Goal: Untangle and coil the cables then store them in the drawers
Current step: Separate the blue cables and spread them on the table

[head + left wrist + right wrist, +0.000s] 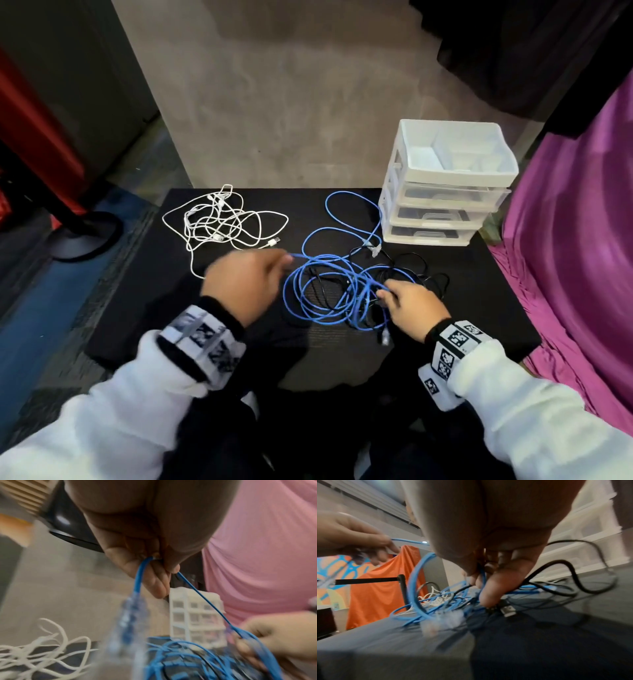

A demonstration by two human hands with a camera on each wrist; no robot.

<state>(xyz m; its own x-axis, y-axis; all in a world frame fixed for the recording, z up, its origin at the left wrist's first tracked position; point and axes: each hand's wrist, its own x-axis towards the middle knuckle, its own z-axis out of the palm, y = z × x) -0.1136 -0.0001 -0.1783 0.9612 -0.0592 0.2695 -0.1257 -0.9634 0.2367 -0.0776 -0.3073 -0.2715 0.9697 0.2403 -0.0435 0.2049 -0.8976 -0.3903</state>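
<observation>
The blue ethernet cable (320, 291) lies tangled with a black cable (416, 270) mid-table (137, 308), your left hand (246, 284) pinching its end, your right hand (416, 306) pinching its loops, the drawers (445, 185) behind.

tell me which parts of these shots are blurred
Head view: the left hand is motion-smeared, the drawers sharp. Left wrist view: the blue cable plug and white cable are blurred. Right wrist view: the table foreground is soft.

place: possibly studio | concrete wall (274, 102) | draped purple cloth (575, 257) | black table (479, 301)
</observation>
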